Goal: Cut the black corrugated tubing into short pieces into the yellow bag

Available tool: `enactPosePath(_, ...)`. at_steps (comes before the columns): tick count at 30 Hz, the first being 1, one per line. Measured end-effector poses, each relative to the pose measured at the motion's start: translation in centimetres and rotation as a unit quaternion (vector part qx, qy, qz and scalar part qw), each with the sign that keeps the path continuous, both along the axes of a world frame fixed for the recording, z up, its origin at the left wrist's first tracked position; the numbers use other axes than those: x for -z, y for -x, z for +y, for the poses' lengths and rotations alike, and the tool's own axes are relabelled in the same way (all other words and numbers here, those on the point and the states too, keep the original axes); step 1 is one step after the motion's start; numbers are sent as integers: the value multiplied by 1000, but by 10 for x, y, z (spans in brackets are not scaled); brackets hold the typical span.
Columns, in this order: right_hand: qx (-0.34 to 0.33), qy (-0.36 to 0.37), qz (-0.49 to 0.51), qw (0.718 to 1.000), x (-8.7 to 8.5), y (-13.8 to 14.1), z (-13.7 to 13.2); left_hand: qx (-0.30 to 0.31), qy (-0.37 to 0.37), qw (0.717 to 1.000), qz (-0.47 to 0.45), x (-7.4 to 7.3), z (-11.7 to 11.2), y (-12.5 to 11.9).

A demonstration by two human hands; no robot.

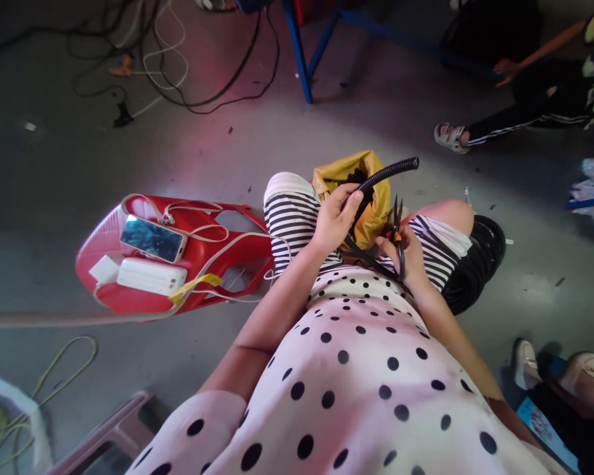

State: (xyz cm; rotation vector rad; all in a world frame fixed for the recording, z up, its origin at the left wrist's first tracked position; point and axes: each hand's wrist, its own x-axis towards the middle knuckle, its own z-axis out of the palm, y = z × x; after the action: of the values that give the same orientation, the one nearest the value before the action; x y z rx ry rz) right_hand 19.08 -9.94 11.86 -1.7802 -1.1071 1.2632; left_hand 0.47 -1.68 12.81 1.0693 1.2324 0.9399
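Observation:
My left hand (335, 214) grips a black corrugated tube (389, 171) whose free end sticks up and to the right. My right hand (406, 256) holds black-handled scissors (396, 227), blades pointing up, just right of the tube. Both hands are above my lap, between my knees in striped shorts. A yellow bag (371, 175) with black pieces in it sits in front of my knees, behind the hands. The tube's lower part runs under my right hand.
A red plastic stool (129, 300) on my left carries a phone (152, 239), a white power bank (151, 277) and cables. A coil of black tubing (482, 264) lies by my right knee. Another person sits at the upper right. Cables cross the floor at the upper left.

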Motion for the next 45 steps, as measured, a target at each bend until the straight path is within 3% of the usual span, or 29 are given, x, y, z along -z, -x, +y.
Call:
enactPosePath(5,-50,-22,-37,998,-10,-7,-10,37,-99,987,120,-4,-12,11)
enactPosePath(8,-56,-16,-57,997,-18,-4,-11,53,-126,980,147,-6,-18,17)
enactPosePath(12,-51,-12,-55,997,-21,-1,-9,72,-143,977,142,-6,-24,21)
enactPosePath(22,-18,-17,0,1000,-6,4,-13,65,-172,975,127,-2,-30,16)
enactPosePath(39,-33,-17,4,999,-8,6,-10,83,-179,972,128,-4,-29,16)
enactPosePath(45,-42,-6,9,999,-8,4,-9,121,-176,968,133,-5,-27,19)
